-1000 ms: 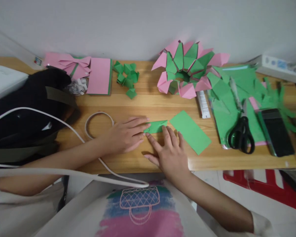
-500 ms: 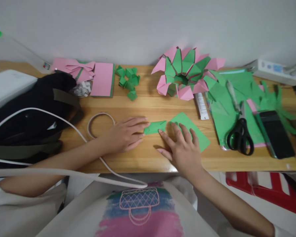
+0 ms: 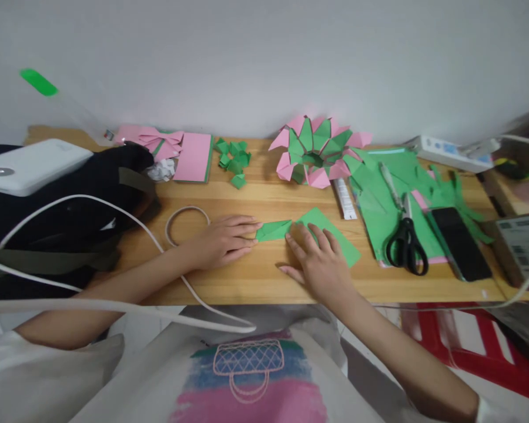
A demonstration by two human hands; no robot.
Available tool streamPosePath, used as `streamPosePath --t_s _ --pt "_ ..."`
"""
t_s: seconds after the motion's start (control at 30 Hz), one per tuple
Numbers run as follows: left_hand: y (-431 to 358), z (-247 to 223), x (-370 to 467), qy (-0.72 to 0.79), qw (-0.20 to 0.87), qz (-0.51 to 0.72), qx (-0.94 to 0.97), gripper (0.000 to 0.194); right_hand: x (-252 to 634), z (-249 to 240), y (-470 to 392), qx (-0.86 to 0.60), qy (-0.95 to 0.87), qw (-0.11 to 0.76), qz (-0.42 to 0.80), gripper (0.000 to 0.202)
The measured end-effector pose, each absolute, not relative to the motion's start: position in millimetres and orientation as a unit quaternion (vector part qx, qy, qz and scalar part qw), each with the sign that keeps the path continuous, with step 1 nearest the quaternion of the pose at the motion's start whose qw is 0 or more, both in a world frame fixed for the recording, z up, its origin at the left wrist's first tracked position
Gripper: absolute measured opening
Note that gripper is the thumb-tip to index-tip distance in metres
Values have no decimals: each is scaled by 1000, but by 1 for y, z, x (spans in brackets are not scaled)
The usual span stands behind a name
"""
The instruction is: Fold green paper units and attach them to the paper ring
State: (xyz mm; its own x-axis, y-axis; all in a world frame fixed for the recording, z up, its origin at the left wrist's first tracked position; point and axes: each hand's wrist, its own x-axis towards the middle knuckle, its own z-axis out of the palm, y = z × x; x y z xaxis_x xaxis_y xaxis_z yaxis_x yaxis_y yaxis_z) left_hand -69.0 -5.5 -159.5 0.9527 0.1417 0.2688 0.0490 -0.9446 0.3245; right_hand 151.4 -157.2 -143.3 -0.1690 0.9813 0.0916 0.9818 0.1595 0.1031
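Note:
A small folded green paper (image 3: 273,230) lies flat on the wooden table, a diagonal fold showing across it. At its left end rest the fingertips of my left hand (image 3: 224,239), which lies flat with fingers spread. My right hand (image 3: 320,261) touches the folded piece's right end, its fingers apart. Partly beneath that hand is a flat green sheet (image 3: 341,239). Behind them stands a pink and green folded paper ring (image 3: 315,151), with a white tube (image 3: 345,200) in front of it.
Black scissors (image 3: 408,241) and a phone (image 3: 461,244) lie on green sheets at right. Small green folded pieces (image 3: 233,158) and a pink paper stack (image 3: 194,157) sit at the back left. White cables (image 3: 110,205) cross beside a black bag (image 3: 70,226).
The camera view has shifted, showing more of the right side. A diagonal flap now shows along the small green paper. Both hands remain at its ends.

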Motion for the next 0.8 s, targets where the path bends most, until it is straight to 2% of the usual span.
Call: streamPosePath --t_s 0.27,0.53,0.67,0.8 --pt "-5 -161 -68 77 138 137 978 24 156 -133 -148 -612 -791 -10 -7 62" --pt "-27 -153 -41 202 128 154 959 20 167 -130 -126 -641 -765 51 28 28" --pt "-29 -154 -28 251 135 148 947 17 155 -135 -112 -668 -739 79 19 22" --pt "-27 -157 -25 279 146 148 938 17 134 -139 -120 -664 -742 93 12 25"
